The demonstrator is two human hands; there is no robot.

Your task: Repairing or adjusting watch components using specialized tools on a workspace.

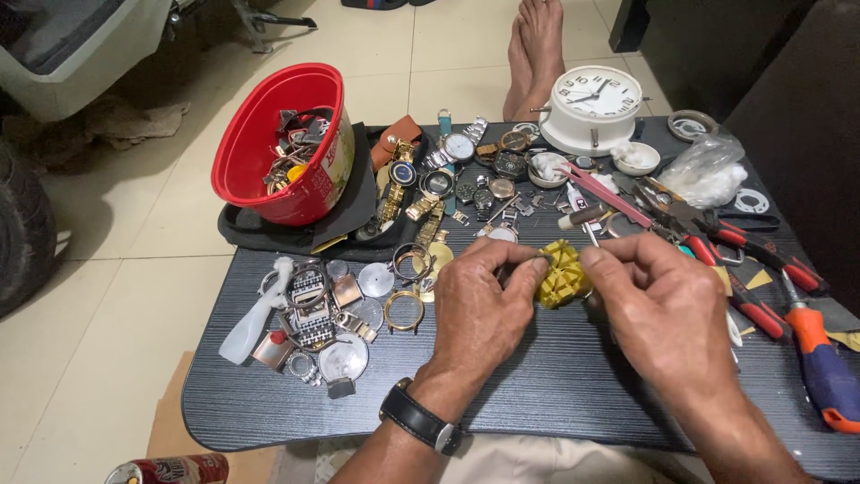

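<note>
Dark woodgrain surface [555, 394], low over a tiled floor, crowded along its far half.

Far left: red bucket [269, 134] tipped on its side on a black cloth, open mouth facing the viewer, full of watch straps and metal parts.

Far right of centre: white alarm clock [596, 108] standing upright, face visible. Bare feet of a person on the floor just beyond it.

Far right: crumpled clear plastic bag [708, 170], small white dish just left of it.

Right edge: red-handled pliers [761, 251] and a blue-and-orange handled tool [824, 358], lying near each other.

Centre far: pile of wristwatches [448, 170] and loose dials between bucket and clock.

Left near: cluster of watch cases, bezels and case backs [340, 314], with a small white squeeze bottle [251, 318] on its left side.

Centre: left hand [479, 309], black-strapped watch on the wrist, fingers curled and pinching a small metal part against the yellow block [560, 273]. Can't tell what the part is; too small.

Right hand [667, 309] fingers closed, thumb and forefinger gripping the right side of the yellow block. The block is a small ridged plastic holder, held between both hands just above the surface, centre of the scene.

Near left corner, off the surface: top of a red drinks can [170, 469].
</note>
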